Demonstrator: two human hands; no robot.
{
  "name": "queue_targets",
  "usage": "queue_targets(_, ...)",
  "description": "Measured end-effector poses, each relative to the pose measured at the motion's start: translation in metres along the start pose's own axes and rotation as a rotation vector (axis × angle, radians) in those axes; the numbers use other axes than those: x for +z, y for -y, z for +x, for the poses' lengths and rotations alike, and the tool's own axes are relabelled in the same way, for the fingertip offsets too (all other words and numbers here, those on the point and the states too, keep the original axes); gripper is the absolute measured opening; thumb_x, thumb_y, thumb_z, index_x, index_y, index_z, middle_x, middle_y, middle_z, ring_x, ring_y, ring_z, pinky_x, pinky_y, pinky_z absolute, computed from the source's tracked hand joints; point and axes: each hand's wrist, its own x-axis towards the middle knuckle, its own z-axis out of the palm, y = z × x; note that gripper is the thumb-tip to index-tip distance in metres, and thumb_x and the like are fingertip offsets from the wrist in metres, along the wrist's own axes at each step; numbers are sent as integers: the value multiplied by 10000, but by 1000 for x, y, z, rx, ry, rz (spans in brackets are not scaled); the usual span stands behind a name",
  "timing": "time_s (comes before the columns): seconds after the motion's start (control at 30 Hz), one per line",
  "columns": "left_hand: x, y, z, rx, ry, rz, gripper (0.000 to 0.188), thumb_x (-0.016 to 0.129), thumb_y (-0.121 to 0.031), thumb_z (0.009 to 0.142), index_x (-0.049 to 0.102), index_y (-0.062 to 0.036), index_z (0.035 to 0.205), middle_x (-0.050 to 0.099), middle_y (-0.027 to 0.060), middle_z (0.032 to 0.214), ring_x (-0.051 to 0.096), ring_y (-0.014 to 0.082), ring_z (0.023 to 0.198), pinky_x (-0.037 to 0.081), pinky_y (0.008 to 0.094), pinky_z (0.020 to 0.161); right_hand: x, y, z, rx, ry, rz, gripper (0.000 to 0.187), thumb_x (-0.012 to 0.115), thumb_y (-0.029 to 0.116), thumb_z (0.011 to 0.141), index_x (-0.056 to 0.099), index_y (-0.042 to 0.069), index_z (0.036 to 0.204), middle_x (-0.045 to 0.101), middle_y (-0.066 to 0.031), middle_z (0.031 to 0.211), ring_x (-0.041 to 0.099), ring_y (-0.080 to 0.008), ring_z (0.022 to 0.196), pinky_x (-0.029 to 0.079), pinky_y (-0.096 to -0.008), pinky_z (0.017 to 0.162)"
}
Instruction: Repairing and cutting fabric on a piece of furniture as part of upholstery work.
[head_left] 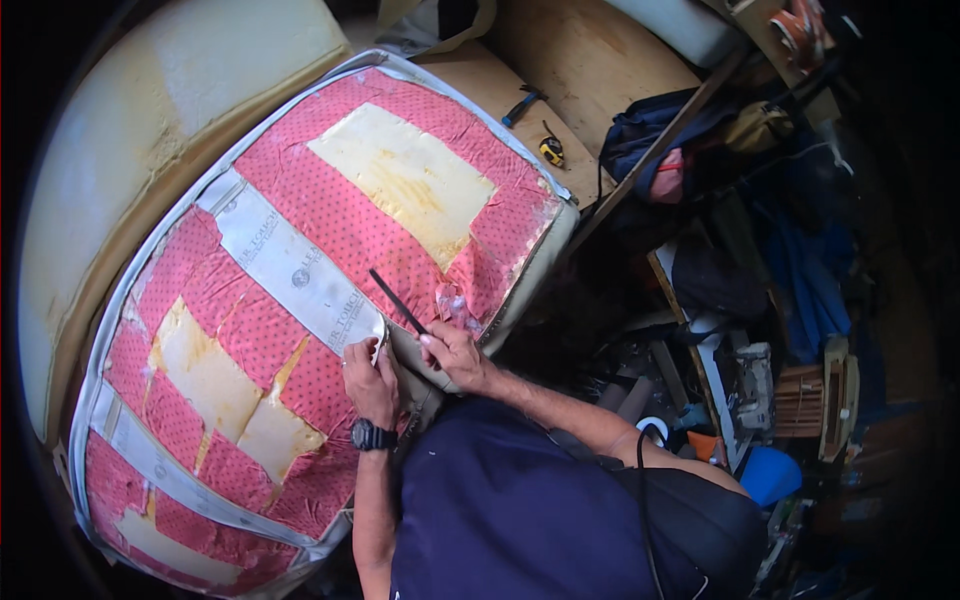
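Note:
A large upholstered cushion (270, 150), faced in torn pink dotted cloth with pale foam patches, lies in front of me. A grey printed fabric strip (295, 265) runs across it to the near edge. My left hand (370, 385), wearing a dark wristwatch, is closed on the near end of this strip, which curls up at the fingers. Just to its right, my right hand (455, 355) grips a slim dark rod-like tool (397, 300), pointing up and left over the cushion; its exact kind is unclear. A wrinkled, loose bit of pink cloth (455, 303) lies beyond the right hand.
Another pale cushion (110, 200) stands along the far left. On the wooden board at the back are a blue-handled hammer (521, 106) and a yellow tape measure (551, 150). Cluttered tools, cloths and a blue container (770, 475) fill the right. A black cable (645, 510) hangs near my right arm.

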Motion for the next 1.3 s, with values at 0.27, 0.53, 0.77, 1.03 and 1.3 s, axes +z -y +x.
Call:
queue_targets(0.27, 34, -44, -58, -535, 544, -55, 511, 636, -326, 1002, 568, 101, 1275, 670, 348, 1142, 641, 512, 1102, 522, 531, 936, -115, 5, 59, -18, 140, 113, 199, 497, 161, 1112, 631, 15, 1128, 630, 2, 792, 585, -71, 674, 494, -244, 616)
queue_targets(0.53, 81, -68, -64, -710, 430, -152, 591, 663, -354, 970, 504, 85, 1331, 628, 367, 1230, 606, 513, 1175, 503, 535, 995, -202, 4, 131, 7, 412, 34, 236, 493, 142, 1116, 637, 16, 1254, 639, -11, 854, 593, -85, 715, 501, -235, 654)
queue_targets(0.77, 129, -28, -97, -679, 404, -139, 689, 654, -339, 965, 406, 93, 1441, 619, 390, 1262, 594, 523, 1224, 491, 549, 1041, -153, 56, 195, -96, 593, -173, 380, 512, 212, 1101, 602, 13, 1412, 629, -4, 959, 583, -87, 832, 499, -244, 719)
queue_targets(1.03, 72, -80, -29, -561, -59, 82, 423, 750, -277, 899, 603, -45, 1221, 709, 195, 945, 698, 428, 904, 549, 526, 804, -145, 130, 212, -553, 894, -786, 397, 505, 81, 1072, 570, 56, 1462, 610, -101, 1026, 613, -212, 890, 508, -313, 798)
queue_targets(1.3, 79, -41, -18, -466, -146, 291, 469, 799, -326, 855, 644, -96, 1233, 617, 115, 1075, 616, 343, 1032, 498, 470, 913, -144, 154, 209, -916, 1051, -1181, 465, 568, 35, 996, 626, 170, 1438, 618, -123, 974, 632, -302, 896, 530, -419, 794)
